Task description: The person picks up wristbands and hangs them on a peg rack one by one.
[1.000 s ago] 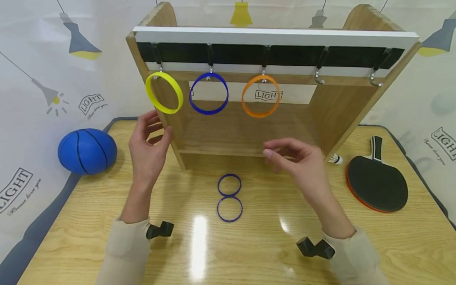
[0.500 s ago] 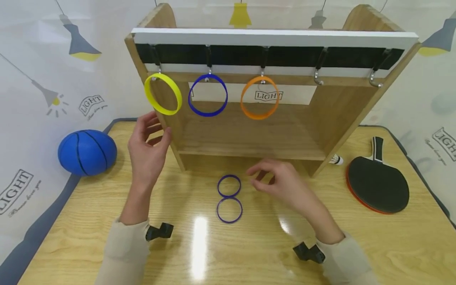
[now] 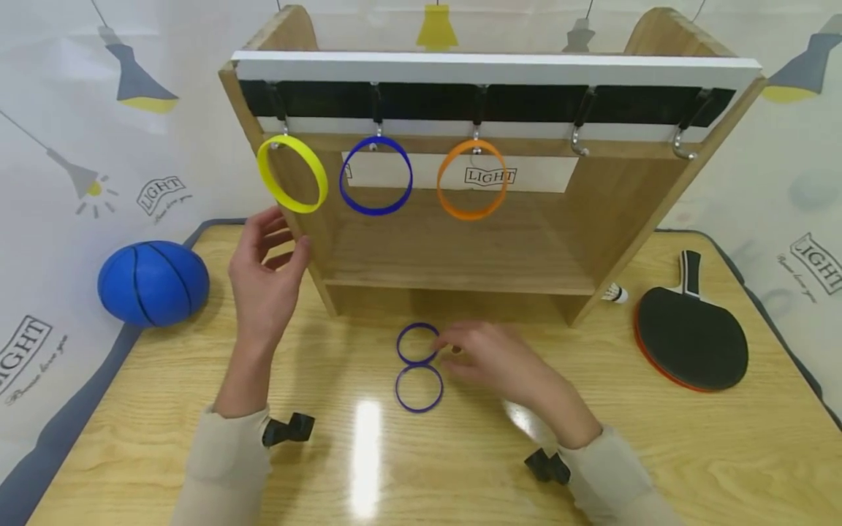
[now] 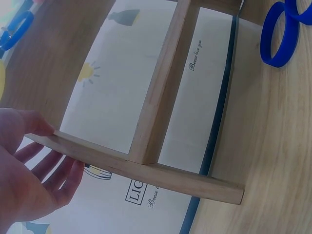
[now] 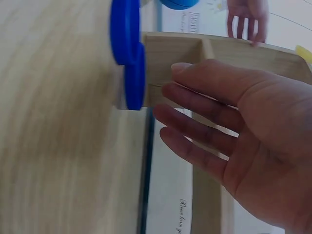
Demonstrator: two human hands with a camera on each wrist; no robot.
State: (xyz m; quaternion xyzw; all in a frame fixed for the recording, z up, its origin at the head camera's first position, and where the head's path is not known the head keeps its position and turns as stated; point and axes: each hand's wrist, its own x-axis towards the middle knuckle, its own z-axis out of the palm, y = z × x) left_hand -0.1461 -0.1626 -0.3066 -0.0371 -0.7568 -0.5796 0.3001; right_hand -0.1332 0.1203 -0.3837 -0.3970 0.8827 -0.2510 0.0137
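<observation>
My left hand (image 3: 266,281) grips the left side panel of a wooden rack (image 3: 454,245); in the left wrist view the thumb and fingers lie on opposite sides of the panel's edge (image 4: 107,161). My right hand (image 3: 500,361) is low over the table beside two blue rings, holding nothing; its fingers (image 5: 195,134) are slightly bent in the right wrist view. The far ring (image 3: 397,345) and near ring (image 3: 419,411) lie edge to edge; the fingertips reach the far ring's right side, contact unclear. A yellow ring (image 3: 324,183), blue ring (image 3: 376,212) and orange ring (image 3: 472,217) hang from hooks.
Two hooks at the right, one a bare metal hook (image 3: 577,146), carry no ring. A blue ball (image 3: 154,283) sits on the left of the table (image 3: 316,467). At the right are a shuttlecock (image 3: 615,294) and a black table tennis paddle (image 3: 691,340).
The right hand has come down and left from in front of the rack's shelf to the blue rings on the table. The left hand keeps its grip on the side panel.
</observation>
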